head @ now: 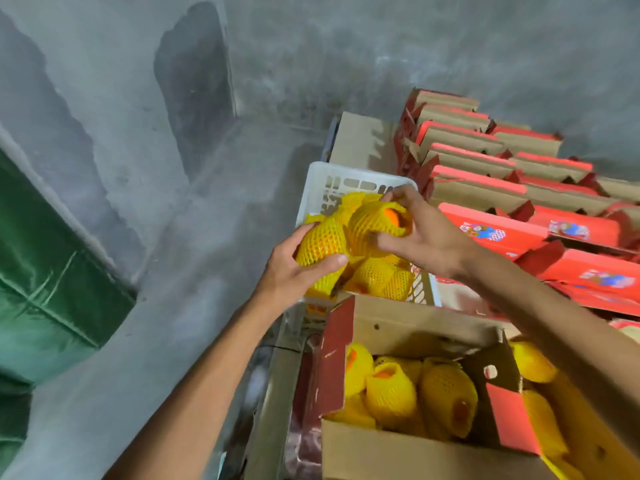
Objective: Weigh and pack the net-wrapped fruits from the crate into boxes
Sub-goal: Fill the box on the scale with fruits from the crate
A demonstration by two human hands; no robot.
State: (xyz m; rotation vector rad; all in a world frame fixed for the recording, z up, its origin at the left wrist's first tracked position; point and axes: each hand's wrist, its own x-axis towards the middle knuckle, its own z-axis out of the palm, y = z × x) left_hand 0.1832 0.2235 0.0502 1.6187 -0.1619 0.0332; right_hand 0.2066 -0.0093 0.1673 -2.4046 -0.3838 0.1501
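my left hand (298,268) grips one net-wrapped fruit (322,242) and my right hand (420,233) grips a second fruit (377,221) — both are held just above the white crate (334,181), over the pile that remains in it. the open box (408,448), on the near side of the crate, already holds several wrapped fruits. the risk i see: the foam net is slippery and loose at the top of the second fruit, so the orange can slide out and fall — or a raised flap of the box can catch my wrist.
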